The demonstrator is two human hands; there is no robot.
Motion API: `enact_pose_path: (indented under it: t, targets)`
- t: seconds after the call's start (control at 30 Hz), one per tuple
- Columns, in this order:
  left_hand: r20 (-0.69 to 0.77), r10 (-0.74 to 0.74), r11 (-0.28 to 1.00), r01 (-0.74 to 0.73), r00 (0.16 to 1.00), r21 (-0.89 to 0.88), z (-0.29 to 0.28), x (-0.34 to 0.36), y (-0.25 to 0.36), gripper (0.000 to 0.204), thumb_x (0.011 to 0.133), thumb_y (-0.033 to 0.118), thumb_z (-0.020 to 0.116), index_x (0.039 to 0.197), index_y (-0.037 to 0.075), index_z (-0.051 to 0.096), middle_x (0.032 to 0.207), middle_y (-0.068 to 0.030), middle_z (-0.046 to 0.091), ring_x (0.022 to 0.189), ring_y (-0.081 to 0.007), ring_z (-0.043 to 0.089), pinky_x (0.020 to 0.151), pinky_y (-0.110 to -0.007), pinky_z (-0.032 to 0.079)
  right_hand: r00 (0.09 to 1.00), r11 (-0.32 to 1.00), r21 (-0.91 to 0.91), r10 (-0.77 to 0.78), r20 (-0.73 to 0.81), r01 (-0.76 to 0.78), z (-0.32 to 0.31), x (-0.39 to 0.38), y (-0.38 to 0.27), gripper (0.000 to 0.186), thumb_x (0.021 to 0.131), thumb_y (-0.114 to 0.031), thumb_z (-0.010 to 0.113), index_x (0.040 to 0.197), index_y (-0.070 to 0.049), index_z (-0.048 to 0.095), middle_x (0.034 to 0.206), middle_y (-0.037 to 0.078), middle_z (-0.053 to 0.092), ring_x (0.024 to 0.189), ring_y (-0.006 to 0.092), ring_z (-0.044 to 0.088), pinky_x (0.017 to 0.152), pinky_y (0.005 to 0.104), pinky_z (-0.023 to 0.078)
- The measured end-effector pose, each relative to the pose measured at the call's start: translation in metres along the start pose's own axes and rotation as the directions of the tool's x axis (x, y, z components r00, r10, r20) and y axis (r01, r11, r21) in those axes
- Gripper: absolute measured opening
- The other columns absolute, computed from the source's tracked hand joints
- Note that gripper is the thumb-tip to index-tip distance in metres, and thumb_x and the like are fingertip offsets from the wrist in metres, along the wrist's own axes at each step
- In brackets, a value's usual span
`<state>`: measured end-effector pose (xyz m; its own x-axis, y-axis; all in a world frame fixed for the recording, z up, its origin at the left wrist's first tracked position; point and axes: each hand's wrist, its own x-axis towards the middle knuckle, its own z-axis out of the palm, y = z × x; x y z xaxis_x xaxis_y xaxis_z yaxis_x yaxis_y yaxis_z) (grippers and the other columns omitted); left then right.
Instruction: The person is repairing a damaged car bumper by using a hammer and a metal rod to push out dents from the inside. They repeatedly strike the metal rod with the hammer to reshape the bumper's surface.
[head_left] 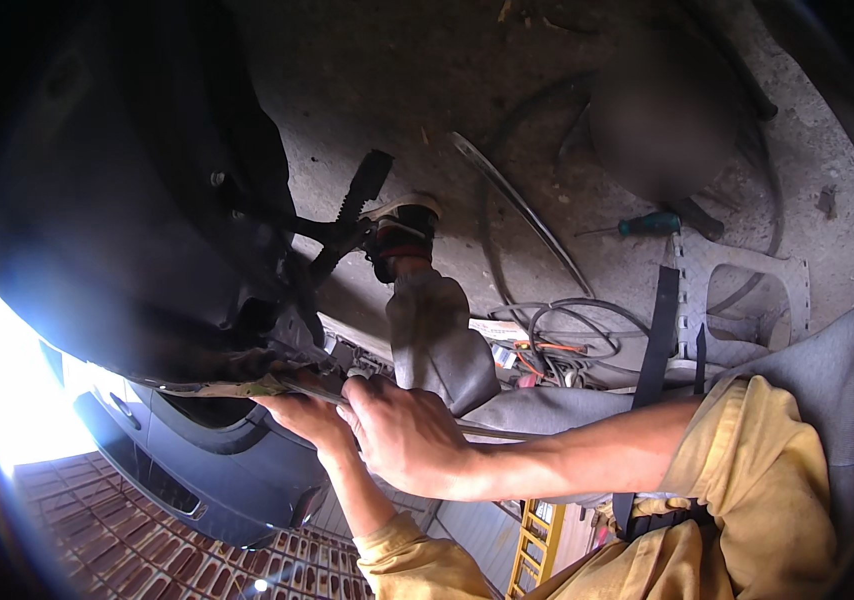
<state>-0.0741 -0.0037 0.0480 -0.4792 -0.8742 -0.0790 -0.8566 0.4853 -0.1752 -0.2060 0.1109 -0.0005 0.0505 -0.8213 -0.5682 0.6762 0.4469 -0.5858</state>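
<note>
Under the dark car underside (pixel 127 200), the left hand (pixel 307 415) pressed its fingers against a thin metal rod (pixel 397 410), though I couldn't tell whether they closed round it. Just beside it, the right hand (pixel 402 435) was clamped on that rod. Beyond the right hand, well apart, a green-handled screwdriver (pixel 647 224) lay on the concrete floor (pixel 547 80).

Harsh daylight is blowing out to pure white left of the dark car panel (pixel 137 190), flaring a bluish haze along the picture's curved rim there. The panel itself is sitting in deep shadow, its detail nearly lost. To its right, the concrete floor (pixel 547 90) is lying in dim, even light. Beyond it a rounded patch is showing smeared blur. Straight edges are bending outward, and the corners are falling into black.
</note>
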Motion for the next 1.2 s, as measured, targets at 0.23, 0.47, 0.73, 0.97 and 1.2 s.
enact_pose_path:
  t: [0.23,0.47,0.73,0.97,1.2]
  targets:
    - [0.07,-0.113,0.993,0.112,0.991,0.025,-0.003,-0.003,-0.001,0.078,0.088,0.016,0.064,0.147,-0.007,0.018,0.121,-0.0289,0.057,0.107,-0.0436,0.06,0.091,-0.046,0.046,0.997,0.998,0.054,0.034,-0.068,-0.03,0.003,-0.007,-0.004,0.019,0.098,-0.021,0.052,0.093,-0.003,0.054,0.078,0.019,0.065,0.073,0.0394,0.064,0.064,0.0504,0.048]
    - [0.079,0.115,0.991,-0.12,0.99,0.062,0.003,0.004,0.019,0.087,0.077,-0.002,0.056,0.15,-0.011,0.011,0.155,-0.0337,0.017,0.146,-0.0451,0.017,0.121,-0.046,0.015,0.983,0.983,-0.109,-0.161,-0.086,0.151,-0.009,0.013,0.021,0.028,0.095,-0.026,0.059,0.086,0.001,0.059,0.076,0.024,0.064,0.078,0.044,0.064,0.068,0.0509,0.049]
    - [-0.076,-0.436,0.446,0.142,0.897,-0.884,0.079,-0.154,0.084,0.041,0.102,0.02,0.052,0.134,-0.006,0.046,0.131,-0.0146,0.054,0.122,-0.0257,0.051,0.105,-0.04,0.038,0.926,0.91,-0.251,-0.363,-0.104,0.329,-0.002,0.012,0.028,0.029,0.095,-0.025,0.056,0.092,0.003,0.062,0.088,0.028,0.066,0.091,0.0467,0.063,0.078,0.0515,0.049]
    - [0.535,-0.089,-0.63,0.369,0.84,-0.684,0.098,-0.225,0.169,0.054,0.101,0.056,0.041,0.103,0.005,0.058,0.073,-0.0029,0.055,0.062,-0.015,0.051,0.062,-0.031,0.046,0.874,0.844,-0.395,-0.455,-0.17,0.363,0.011,0.016,0.035,0.029,0.095,-0.024,0.057,0.09,0.003,0.064,0.084,0.025,0.067,0.086,0.0425,0.065,0.075,0.0457,0.049]
    - [0.545,-0.09,-0.596,0.393,0.834,-0.701,0.083,-0.231,0.162,0.06,0.098,0.062,0.041,0.081,0.005,0.051,0.054,0.0025,0.036,0.045,-0.0097,0.04,0.045,-0.025,0.038,0.907,0.866,-0.382,-0.399,-0.138,0.323,0.011,0.02,0.039,0.029,0.096,-0.024,0.056,0.09,0.003,0.066,0.083,0.021,0.068,0.083,0.0343,0.067,0.076,0.0419,0.049]
